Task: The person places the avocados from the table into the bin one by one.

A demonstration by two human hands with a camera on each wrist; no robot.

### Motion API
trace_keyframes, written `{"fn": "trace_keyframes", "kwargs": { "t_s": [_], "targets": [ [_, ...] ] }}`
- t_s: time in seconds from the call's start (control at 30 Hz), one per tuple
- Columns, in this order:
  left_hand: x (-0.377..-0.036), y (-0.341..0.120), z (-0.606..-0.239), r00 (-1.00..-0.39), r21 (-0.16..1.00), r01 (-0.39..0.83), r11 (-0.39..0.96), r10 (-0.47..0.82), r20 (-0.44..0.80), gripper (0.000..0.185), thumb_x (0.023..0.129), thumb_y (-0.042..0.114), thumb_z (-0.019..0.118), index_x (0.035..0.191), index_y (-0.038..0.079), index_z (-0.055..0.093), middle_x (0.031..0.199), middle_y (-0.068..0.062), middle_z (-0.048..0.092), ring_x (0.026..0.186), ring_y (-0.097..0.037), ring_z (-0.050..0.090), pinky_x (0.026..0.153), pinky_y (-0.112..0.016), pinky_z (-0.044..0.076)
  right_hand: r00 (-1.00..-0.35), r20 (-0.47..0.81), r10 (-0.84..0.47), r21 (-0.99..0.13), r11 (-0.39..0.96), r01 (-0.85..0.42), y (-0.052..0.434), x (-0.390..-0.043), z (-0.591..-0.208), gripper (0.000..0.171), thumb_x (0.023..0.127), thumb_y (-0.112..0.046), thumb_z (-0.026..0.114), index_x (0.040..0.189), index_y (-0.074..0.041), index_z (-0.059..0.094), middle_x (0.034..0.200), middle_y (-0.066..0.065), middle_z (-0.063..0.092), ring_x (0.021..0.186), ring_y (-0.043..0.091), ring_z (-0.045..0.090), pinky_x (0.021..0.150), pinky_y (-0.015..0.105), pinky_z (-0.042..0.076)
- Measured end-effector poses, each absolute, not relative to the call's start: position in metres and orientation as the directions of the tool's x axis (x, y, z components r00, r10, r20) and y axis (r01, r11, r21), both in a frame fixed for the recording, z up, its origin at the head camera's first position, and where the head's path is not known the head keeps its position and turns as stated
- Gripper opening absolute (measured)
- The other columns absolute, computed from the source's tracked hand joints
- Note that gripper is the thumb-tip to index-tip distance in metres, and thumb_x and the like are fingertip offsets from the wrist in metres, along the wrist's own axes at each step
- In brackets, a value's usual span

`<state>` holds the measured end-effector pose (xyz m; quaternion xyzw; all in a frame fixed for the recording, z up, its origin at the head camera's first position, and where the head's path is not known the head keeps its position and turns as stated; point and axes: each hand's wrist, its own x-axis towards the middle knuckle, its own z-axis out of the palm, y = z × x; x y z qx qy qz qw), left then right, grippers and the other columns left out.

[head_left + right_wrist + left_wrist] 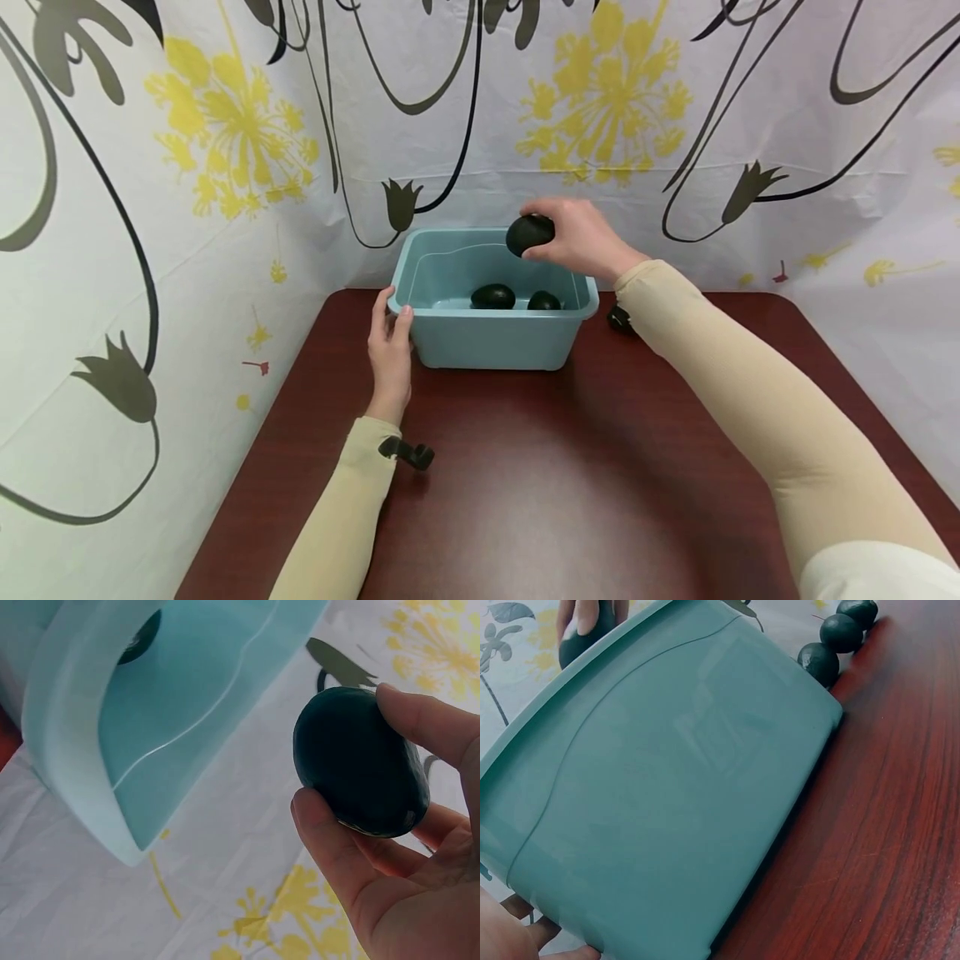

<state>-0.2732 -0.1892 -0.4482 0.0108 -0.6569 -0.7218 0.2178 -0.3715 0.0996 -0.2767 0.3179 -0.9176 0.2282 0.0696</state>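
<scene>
I see my right hand gripping an avocado over the tub's one-o'clock corner. My left hand rests relaxed against its nine-o'clock side.

dark avocado held above teal tub

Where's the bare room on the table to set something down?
Bare table lies in front of the tub, between both sleeves. It is crowded inside the tub and on its right, where dark avocados lie.
</scene>
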Motion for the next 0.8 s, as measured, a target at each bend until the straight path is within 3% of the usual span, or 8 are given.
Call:
{"fn": "trace_keyframes", "kwargs": {
  "t_s": [0.33,0.6,0.8],
  "targets": [
    [-0.29,-0.195,-0.468,-0.889,0.951,0.308,-0.028,-0.363,0.278,0.051,0.099,0.048,0.062,0.147,0.042,0.046,0.146,-0.012,0.049,0.123,-0.021,0.049,0.1,-0.058,0.04,-0.814,0.19,-0.549,-0.341,0.741,-0.579,0.093,-0.388,-0.281,0.064,0.087,-0.028,0.081,0.143,-0.012,0.054,0.138,0.012,0.057,0.114,0.03,0.056,0.091,0.047,0.046],
    [-0.289,-0.193,-0.468,-0.876,0.949,0.315,-0.003,-0.386,0.289,0.05,0.096,0.053,0.063,0.144,0.045,0.049,0.143,-0.011,0.052,0.119,-0.019,0.051,0.096,-0.053,0.043,-0.801,0.127,-0.585,-0.329,0.737,-0.59,0.094,-0.392,-0.285,0.063,0.088,-0.026,0.081,0.143,-0.011,0.054,0.133,0.015,0.058,0.105,0.03,0.058,0.084,0.046,0.048],
    [-0.288,-0.191,-0.466,-0.87,0.948,0.318,0.005,-0.395,0.294,0.049,0.097,0.05,0.062,0.144,0.044,0.049,0.144,-0.01,0.051,0.122,-0.018,0.051,0.1,-0.051,0.043,-0.807,0.052,-0.588,-0.294,0.764,-0.575,0.088,-0.393,-0.29,0.062,0.087,-0.029,0.081,0.142,-0.013,0.056,0.132,0.014,0.059,0.104,0.03,0.058,0.084,0.044,0.048]
  ]
}}
